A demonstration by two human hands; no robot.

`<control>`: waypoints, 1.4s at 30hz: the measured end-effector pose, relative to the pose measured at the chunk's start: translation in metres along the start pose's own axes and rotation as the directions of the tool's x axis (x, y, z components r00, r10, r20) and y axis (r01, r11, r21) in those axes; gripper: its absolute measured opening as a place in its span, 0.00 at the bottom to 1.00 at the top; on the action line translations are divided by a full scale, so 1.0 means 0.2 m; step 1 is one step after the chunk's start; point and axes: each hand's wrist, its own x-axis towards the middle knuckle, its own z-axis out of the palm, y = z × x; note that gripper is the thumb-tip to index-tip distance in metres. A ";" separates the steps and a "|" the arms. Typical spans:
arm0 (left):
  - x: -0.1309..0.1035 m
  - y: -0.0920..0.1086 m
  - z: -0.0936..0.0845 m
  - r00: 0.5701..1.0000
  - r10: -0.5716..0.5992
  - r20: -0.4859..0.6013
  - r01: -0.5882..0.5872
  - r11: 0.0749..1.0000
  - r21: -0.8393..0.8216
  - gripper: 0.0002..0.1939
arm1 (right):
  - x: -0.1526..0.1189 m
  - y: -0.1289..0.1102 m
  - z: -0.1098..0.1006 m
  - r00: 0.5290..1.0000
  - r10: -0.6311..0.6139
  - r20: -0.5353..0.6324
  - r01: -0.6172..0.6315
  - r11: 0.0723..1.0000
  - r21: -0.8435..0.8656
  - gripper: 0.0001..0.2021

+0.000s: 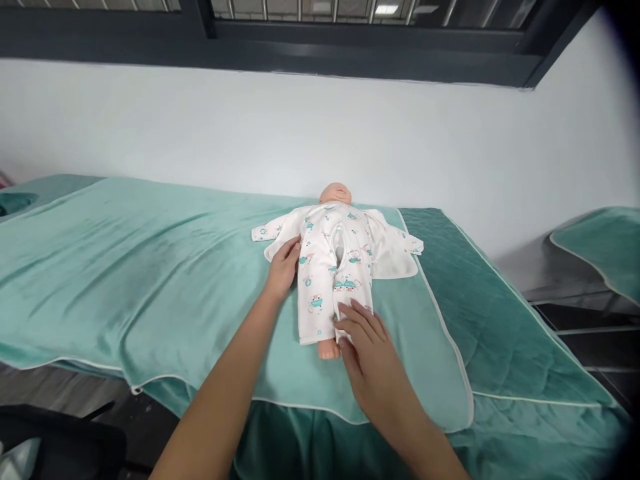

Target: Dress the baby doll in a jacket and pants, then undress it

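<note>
A baby doll [336,193] lies on its back on a light green blanket [165,267], head toward the wall. White printed trousers [316,293] cover its legs, and an opened white printed top [393,250] spreads out beneath it with both sleeves outstretched. One bare foot [329,349] shows below a trouser leg; the other is hidden. My left hand [284,267] touches the side of the trousers near the waist, its fingertips partly hidden. Over the lower end of the other trouser leg lies my right hand [367,350], fingers spread and holding nothing visible.
A darker green quilted cover [510,333] lies under the blanket. Behind the bed rises a white wall [200,127] with a dark window frame [350,50]. A black object [60,440] stands at the lower left, a metal frame [595,330] at the right.
</note>
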 end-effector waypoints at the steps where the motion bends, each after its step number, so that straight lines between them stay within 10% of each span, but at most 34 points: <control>1: 0.00 0.00 0.00 0.999 0.033 -0.017 -0.032 0.998 0.049 0.23 | -0.01 -0.01 0.01 1.000 0.001 0.012 0.000 0.997 -0.075 0.15; 8: 0.03 -0.01 0.02 0.988 0.151 -0.034 -0.135 0.949 0.286 0.20 | 0.02 -0.06 0.09 0.999 -0.019 -0.036 0.006 0.943 -0.332 0.07; 22: 0.06 -0.08 0.03 0.945 0.318 0.080 -0.317 0.825 0.468 0.27 | 0.01 -0.18 0.00 0.957 -0.288 -0.035 0.276 0.942 -0.188 0.08; 27: 0.05 -0.09 0.04 0.907 0.375 0.190 -0.404 0.656 0.638 0.27 | -0.03 -0.12 0.03 0.968 -0.245 -0.049 0.238 0.964 -0.122 0.13; 35: 0.07 -0.08 0.06 0.953 0.294 0.076 -0.273 0.723 0.634 0.23 | -0.23 0.12 0.08 0.967 0.001 -0.254 -0.038 0.989 -0.142 0.18; 42: 0.05 -0.04 0.06 0.924 0.351 0.155 -0.359 0.649 0.670 0.18 | -0.21 0.12 0.02 0.968 -0.009 -0.250 0.001 0.999 -0.032 0.11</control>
